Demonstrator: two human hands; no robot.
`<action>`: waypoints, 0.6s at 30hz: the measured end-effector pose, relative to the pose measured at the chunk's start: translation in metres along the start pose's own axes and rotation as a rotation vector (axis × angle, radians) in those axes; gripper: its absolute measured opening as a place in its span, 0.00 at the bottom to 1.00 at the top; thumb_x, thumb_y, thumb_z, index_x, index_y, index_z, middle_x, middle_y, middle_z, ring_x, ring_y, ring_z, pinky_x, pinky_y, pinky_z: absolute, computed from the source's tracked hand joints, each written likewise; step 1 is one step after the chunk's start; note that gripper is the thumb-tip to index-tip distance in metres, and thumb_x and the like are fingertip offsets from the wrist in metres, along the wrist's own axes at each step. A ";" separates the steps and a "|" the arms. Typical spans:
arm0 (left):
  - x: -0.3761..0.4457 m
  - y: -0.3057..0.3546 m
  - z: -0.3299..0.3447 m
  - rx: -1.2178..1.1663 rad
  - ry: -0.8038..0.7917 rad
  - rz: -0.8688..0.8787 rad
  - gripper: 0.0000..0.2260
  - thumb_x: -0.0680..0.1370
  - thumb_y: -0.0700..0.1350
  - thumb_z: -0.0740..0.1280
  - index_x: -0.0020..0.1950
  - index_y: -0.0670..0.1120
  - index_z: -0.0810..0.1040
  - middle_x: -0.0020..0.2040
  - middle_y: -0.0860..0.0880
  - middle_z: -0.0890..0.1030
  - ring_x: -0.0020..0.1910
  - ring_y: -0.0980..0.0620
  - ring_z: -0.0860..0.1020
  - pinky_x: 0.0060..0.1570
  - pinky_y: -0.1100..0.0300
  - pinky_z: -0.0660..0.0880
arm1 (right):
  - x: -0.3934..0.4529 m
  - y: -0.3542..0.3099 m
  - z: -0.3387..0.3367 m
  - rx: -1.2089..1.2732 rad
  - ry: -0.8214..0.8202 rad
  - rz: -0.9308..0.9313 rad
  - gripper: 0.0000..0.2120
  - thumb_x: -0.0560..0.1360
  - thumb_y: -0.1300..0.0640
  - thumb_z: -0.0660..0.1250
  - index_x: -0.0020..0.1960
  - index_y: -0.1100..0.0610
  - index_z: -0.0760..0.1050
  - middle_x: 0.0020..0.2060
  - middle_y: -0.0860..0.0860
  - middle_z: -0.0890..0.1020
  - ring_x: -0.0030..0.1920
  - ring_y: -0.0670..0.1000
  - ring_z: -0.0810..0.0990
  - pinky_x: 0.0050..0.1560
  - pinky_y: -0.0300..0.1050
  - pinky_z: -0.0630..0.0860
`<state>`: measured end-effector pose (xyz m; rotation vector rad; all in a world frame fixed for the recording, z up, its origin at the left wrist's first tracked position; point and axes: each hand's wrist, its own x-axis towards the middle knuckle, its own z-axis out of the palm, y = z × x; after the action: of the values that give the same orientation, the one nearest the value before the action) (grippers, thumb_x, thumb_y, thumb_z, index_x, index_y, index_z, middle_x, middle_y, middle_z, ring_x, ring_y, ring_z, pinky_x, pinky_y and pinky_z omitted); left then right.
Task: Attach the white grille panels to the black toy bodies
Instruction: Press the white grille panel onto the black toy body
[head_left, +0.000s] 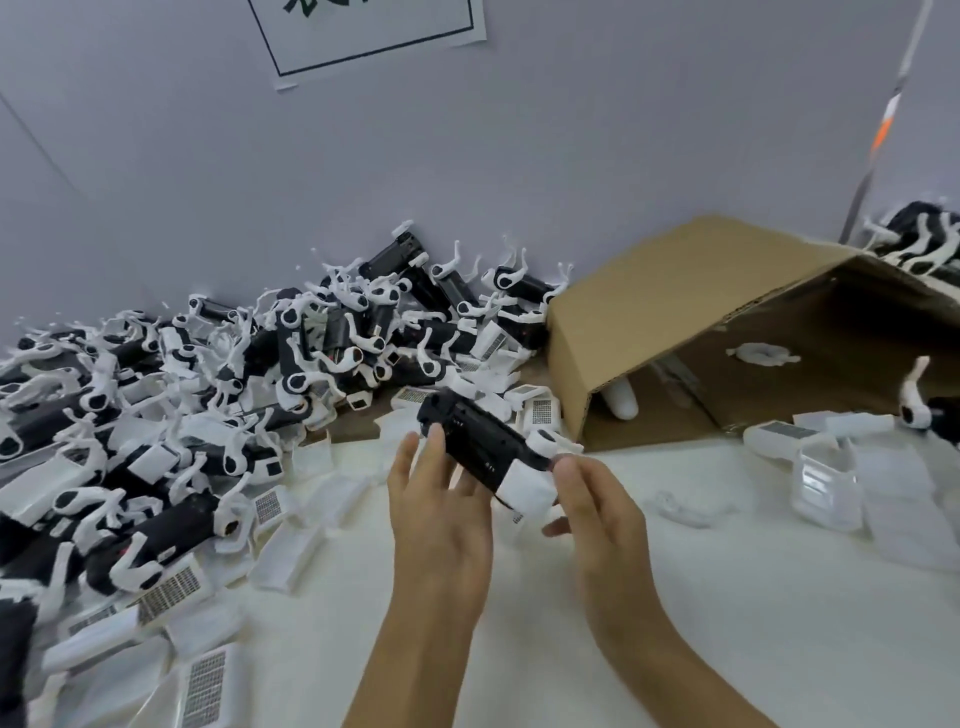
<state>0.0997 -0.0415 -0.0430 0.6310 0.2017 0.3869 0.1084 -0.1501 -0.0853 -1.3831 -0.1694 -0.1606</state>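
**Black toy body held between both hands, white panel at its near end**

Black toy body (480, 447) is raised above the surface (727, 597), carried between the two hands. Left hand (441, 499) supports it from below and from the far-left end; its fingers (434, 447) are nearly straight and lie against the side of the body rather than curling round it. Right hand (597, 512) meets the near-right end, thumb and fingertips closing lightly on the white grille panel (527, 486) seated there; how firmly it pinches cannot be told.

Long axis of the body runs from far-left to near-right, so the panel end lies toward the right grip and the bare black end toward the left. The right hand is the nearer to the panel. Judgement: seating the panel calls for a push along that axis, right hand pressing toward the left hand, which acts as the stop. Whether the panel is fully clipped home cannot be told.

Outward from the grip: loose white panels (171, 592) lie on the surface to the left and below; beyond them, further left, a heap of assembled toys (291, 353) stands against the wall. To the right, well apart, an overturned cardboard box (649, 291) lies open toward the hands, with more white parts (826, 480) beside it.
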 end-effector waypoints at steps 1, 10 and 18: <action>-0.002 -0.002 -0.004 -0.076 0.008 -0.061 0.22 0.79 0.41 0.66 0.73 0.41 0.71 0.56 0.43 0.81 0.55 0.44 0.81 0.56 0.51 0.79 | -0.003 -0.001 0.000 -0.014 -0.010 -0.028 0.22 0.70 0.30 0.64 0.52 0.45 0.81 0.47 0.45 0.85 0.47 0.45 0.83 0.46 0.49 0.82; -0.010 0.008 -0.028 -0.133 0.015 -0.231 0.19 0.71 0.60 0.74 0.36 0.43 0.78 0.53 0.39 0.82 0.56 0.37 0.81 0.63 0.45 0.74 | 0.006 0.005 -0.003 0.071 0.062 0.142 0.25 0.62 0.37 0.74 0.59 0.40 0.78 0.40 0.44 0.84 0.35 0.47 0.83 0.33 0.47 0.82; -0.004 0.022 -0.033 0.289 -0.128 -0.448 0.22 0.65 0.57 0.75 0.36 0.39 0.74 0.34 0.40 0.76 0.36 0.43 0.83 0.34 0.53 0.80 | 0.014 0.006 -0.011 0.285 0.087 0.135 0.18 0.72 0.53 0.73 0.62 0.49 0.79 0.56 0.47 0.85 0.55 0.50 0.85 0.52 0.47 0.82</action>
<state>0.0798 -0.0095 -0.0554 0.8680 0.2724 -0.1181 0.1235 -0.1602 -0.0902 -1.0977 -0.0237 -0.0800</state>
